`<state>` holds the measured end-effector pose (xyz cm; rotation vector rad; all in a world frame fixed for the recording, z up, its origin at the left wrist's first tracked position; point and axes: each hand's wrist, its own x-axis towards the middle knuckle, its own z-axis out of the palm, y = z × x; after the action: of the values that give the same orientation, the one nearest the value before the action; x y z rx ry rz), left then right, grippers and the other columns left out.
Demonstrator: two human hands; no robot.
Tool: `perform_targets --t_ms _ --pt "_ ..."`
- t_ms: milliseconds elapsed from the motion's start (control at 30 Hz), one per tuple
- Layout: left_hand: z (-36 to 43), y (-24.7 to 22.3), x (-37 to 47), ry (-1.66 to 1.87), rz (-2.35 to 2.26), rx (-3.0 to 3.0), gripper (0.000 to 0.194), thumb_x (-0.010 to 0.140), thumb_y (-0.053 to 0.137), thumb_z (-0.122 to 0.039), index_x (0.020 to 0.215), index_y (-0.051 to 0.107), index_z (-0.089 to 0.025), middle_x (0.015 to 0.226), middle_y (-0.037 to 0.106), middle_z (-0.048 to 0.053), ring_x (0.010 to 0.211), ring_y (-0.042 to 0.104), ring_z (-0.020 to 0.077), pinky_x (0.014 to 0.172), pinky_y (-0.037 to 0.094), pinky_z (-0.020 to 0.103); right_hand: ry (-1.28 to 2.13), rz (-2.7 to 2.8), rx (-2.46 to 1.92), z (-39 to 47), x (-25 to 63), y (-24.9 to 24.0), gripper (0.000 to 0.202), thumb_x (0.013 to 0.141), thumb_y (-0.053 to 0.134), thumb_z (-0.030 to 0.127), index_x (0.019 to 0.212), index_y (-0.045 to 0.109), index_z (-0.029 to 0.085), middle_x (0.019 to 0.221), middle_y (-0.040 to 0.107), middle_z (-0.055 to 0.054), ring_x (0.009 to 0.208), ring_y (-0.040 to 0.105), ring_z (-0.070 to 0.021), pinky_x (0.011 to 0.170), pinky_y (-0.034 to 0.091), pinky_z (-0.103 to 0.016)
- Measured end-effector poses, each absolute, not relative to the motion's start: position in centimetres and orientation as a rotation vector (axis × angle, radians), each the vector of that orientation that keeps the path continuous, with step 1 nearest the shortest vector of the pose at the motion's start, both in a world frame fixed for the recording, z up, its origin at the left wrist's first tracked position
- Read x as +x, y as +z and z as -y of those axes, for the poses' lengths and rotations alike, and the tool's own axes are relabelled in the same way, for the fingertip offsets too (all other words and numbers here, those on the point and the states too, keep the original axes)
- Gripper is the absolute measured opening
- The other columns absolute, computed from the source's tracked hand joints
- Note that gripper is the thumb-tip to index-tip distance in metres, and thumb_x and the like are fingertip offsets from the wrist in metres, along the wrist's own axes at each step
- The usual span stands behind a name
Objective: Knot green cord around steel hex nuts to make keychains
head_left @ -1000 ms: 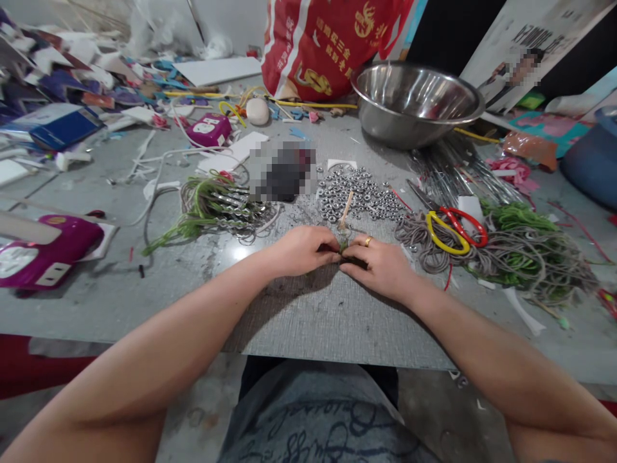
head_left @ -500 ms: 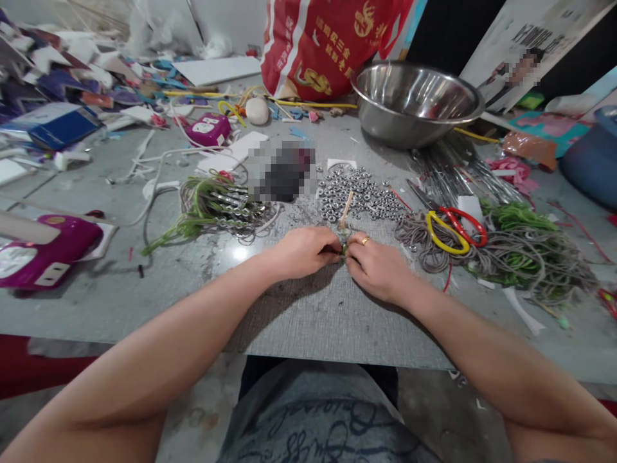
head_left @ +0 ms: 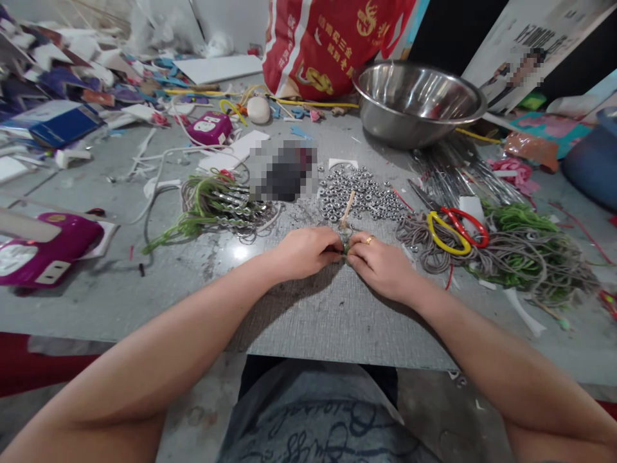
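Pinching green cord point(head_left: 345, 249) — left fingers point(head_left: 330, 237), right fingers point(head_left: 359, 248) — over a littered grey table point(head_left: 308, 328), red bag point(head_left: 332, 38) beyond.

Scissors point(head_left: 441, 211) on cords point(head_left: 511, 258) (beads point(head_left: 364, 194) left)

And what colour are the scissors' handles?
One yellow handle, one red handle; best seen in the head view.

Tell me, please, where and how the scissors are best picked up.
The scissors are probably best gripped by their red and yellow handles, right hand coming from the near side: these lie nearest, on grey cords, while the blades point away.
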<state>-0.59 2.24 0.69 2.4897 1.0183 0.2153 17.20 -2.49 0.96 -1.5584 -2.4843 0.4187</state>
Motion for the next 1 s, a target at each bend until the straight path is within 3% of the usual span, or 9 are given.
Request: perform_targets --t_ms 233,567,767,1000 --pt "-2.3 0.8 -0.6 0.204 -1.034 2.471 0.013 0.082 0.053 -0.023 0.091 0.062 -0.019 0.087 0.065 0.001 0.08 0.059 0.0152 0.066 0.04 0.026 0.394 2.518 -1.566 2.6 17.1 1.1 0.019 0.088 0.041 0.024 0.083 0.058 0.016 0.105 0.058 -0.007 0.08 0.057 -0.0157 0.065 0.038 -0.028" --pt "-2.2 0.9 -0.5 0.176 -1.036 2.484 0.014 0.082 0.053 -0.025 0.092 0.061 -0.019 0.088 0.065 0.001 0.083 0.06 0.0169 0.067 0.04 0.027 0.062 2.628 -1.676 3.0 16.1 1.0 0.027 0.091 0.034 0.021 0.091 0.059 0.011 0.104 0.057 -0.013 0.07 0.056 -0.0158 0.054 0.035 -0.029" --pt "-2.2 0.8 -0.6 0.183 -1.037 2.511 0.013 0.083 0.052 -0.025 0.091 0.061 -0.02 0.087 0.065 0.0 0.081 0.06 0.016 0.066 0.04 0.026 0.126 2.521 -1.668 2.7 16.6 0.8 0.018 0.089 0.041 0.022 0.086 0.057 0.014 0.098 0.059 -0.009 0.072 0.056 -0.015 0.054 0.034 -0.027" --pt "-2.1 0.8 -0.6 0.183 -1.04 2.507 0.014 0.083 0.053 -0.024 0.092 0.061 -0.019 0.089 0.065 0.001 0.082 0.06 0.0162 0.066 0.04 0.026 0.143 2.534 -1.616 2.5 16.9 0.6 0.024 0.09 0.036 0.022 0.085 0.058 0.015 0.101 0.059 -0.009 0.072 0.057 -0.0153 0.055 0.036 -0.028"
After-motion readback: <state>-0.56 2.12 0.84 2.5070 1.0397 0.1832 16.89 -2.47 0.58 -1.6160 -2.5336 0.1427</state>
